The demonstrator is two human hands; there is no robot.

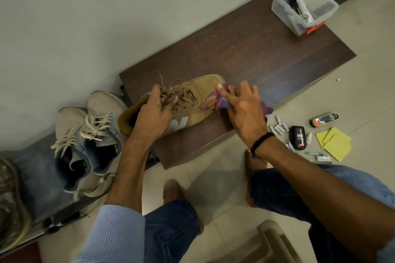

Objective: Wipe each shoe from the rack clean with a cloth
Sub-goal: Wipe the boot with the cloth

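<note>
Tan shoe (pixel 192 100) sits on the dark wooden bench (pixel 267 60), left hand (pixel 154 113) gripping it at the laces. Right hand (pixel 243 107) pinches a purple cloth (pixel 213 100) against the toe. Grey sneakers (pixel 89 134) wait on the left.

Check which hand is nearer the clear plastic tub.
Right. The right hand, holding the cloth, sits below-left of the tub; the left hand, gripping shoe laces, is farther left.
</note>
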